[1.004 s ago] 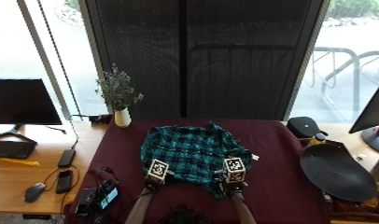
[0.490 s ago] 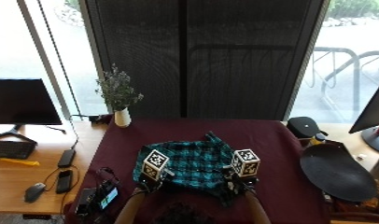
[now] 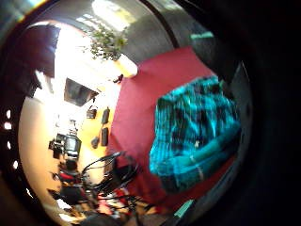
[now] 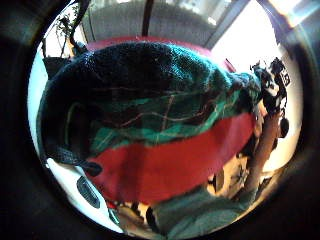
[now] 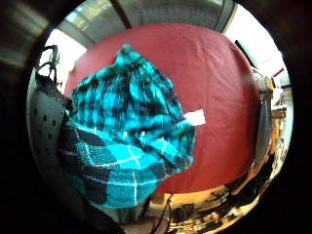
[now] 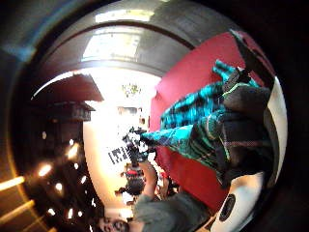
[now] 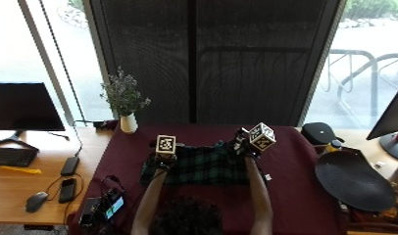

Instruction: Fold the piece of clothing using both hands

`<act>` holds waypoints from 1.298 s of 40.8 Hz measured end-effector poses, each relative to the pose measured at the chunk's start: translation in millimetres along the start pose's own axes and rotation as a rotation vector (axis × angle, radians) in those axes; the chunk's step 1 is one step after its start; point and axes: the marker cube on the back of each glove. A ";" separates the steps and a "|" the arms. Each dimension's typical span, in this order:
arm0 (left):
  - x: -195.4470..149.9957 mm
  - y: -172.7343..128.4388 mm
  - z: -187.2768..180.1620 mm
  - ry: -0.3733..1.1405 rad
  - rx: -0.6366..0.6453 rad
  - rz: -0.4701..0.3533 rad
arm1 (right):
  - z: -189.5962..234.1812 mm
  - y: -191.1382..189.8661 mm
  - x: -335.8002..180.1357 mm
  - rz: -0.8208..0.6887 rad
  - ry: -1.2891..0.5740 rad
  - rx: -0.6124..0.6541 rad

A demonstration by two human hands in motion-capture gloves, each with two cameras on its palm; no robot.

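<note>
Both hands, left [image 7: 161, 157] and right [image 7: 246, 147], pinch the shirt [image 7: 202, 169] raised off the counter [image 7: 290, 171]; keep the edge level and taut when laying it down.

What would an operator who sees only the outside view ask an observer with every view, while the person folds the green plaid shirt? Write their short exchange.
Operator: Is the right hand gripping the green plaid shirt?
Observer: Yes. The right thumb side palm view shows its fingers curled over the fabric.
Operator: Does the shirt hang free of the dark red tablecloth?
Observer: No. The right little finger side palm view shows its lower part bunched on the cloth.
</note>
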 end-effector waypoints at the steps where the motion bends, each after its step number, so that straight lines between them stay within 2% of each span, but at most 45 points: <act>1: 2.1 -9.7 6.9 0.008 0.031 -0.026 | -2.2 -5.2 -3.6 -0.016 0.002 0.033; 4: 6.7 -28.5 9.7 0.033 0.095 -0.086 | 3.0 -22.4 -2.1 0.037 0.053 0.107; 7: 10.3 -41.0 22.7 0.045 0.072 -0.129 | 18.8 -42.1 5.2 0.084 0.123 0.158; 12: 11.8 -37.6 57.1 0.017 -0.112 -0.163 | 30.7 -74.0 29.3 0.119 0.338 0.339; 15: 9.5 -35.7 71.2 0.011 -0.181 -0.180 | 33.5 -88.4 32.1 0.105 0.314 0.423; 16: 9.0 -36.1 74.1 0.014 -0.189 -0.182 | 35.3 -87.0 32.2 0.114 0.299 0.409; 19: 6.8 -34.8 75.6 0.016 -0.213 -0.192 | 38.4 -68.6 36.5 0.184 0.312 0.284; 23: 0.1 -30.0 60.6 0.004 -0.248 -0.206 | 18.6 -57.0 17.7 0.086 0.239 0.298; 27: -2.3 -24.0 36.5 0.034 -0.194 -0.156 | 1.3 -32.2 17.1 0.015 0.136 0.281; 32: 5.9 -17.0 13.7 0.073 -0.026 -0.081 | -6.9 21.0 59.3 0.167 0.159 0.318; 36: 14.4 -10.1 22.9 0.049 -0.001 -0.034 | 0.0 66.2 99.0 0.382 0.178 0.336; 41: 40.8 3.7 55.6 0.047 -0.109 0.021 | 29.4 98.5 147.2 0.639 0.187 0.226; 44: 50.6 10.5 80.5 0.000 -0.175 0.035 | 41.2 114.6 158.3 0.729 0.179 0.152; 47: 54.0 18.7 100.8 -0.019 -0.241 0.019 | 52.1 112.7 162.2 0.713 0.065 0.111; 50: 64.5 33.4 111.0 0.059 -0.358 0.005 | 48.5 119.1 133.6 0.625 -0.130 0.080; 53: 68.7 40.2 117.6 0.110 -0.461 0.014 | 45.9 116.7 132.3 0.658 -0.177 0.149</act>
